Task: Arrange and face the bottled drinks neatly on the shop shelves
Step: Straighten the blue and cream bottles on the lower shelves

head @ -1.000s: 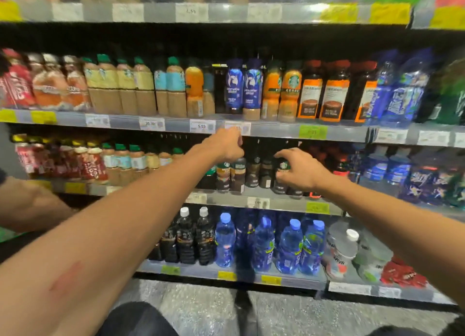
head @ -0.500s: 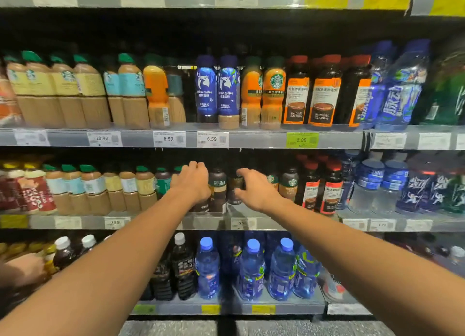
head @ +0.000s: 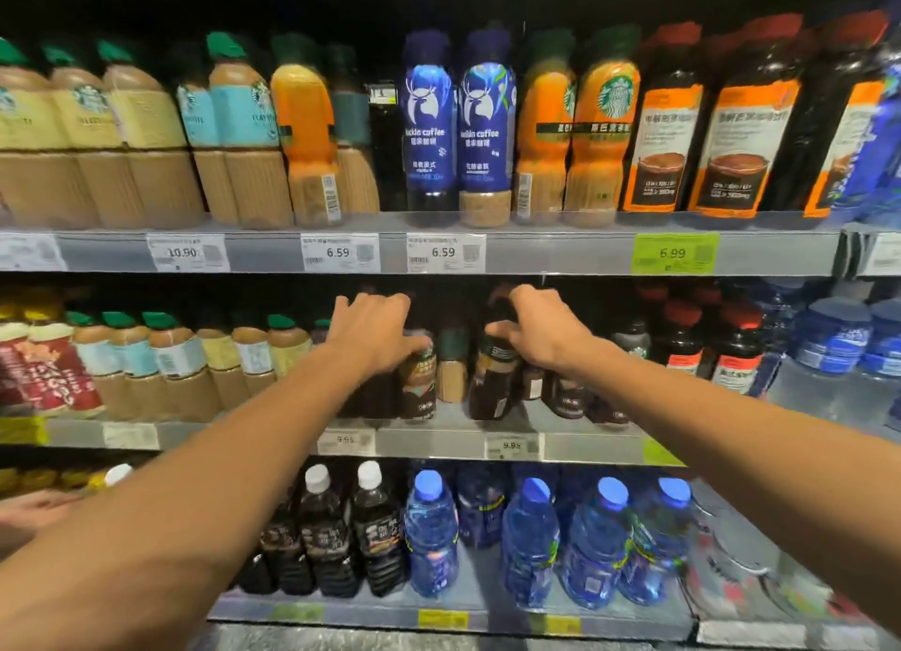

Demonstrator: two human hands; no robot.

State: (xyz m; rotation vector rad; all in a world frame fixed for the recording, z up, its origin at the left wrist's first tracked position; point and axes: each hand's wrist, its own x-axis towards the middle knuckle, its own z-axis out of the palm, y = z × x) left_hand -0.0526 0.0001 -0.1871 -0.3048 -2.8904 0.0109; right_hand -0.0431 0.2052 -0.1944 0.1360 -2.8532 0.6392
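Head view: middle shelf (head: 439, 443), both arms reaching in. Left hand (head: 373, 331) curled over the top of a dark coffee bottle (head: 418, 382), grip closed round its neck. Right hand (head: 541, 329) clamped on a second dark coffee bottle (head: 492, 382), tilted slightly, thumb on its shoulder. Small tan bottle (head: 452, 368) between them. Above, two blue Luckin coffee bottles (head: 456, 129); below, blue water bottles (head: 531, 548).

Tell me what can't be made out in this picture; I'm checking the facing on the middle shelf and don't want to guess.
Head view only:
- Left hand covers the top of the dark bottle it grips; cap unseen.
- Right hand hides the upper part of a second dark bottle.
- Their labels are too blurred to read.
- Price tags below them: small print unreadable.
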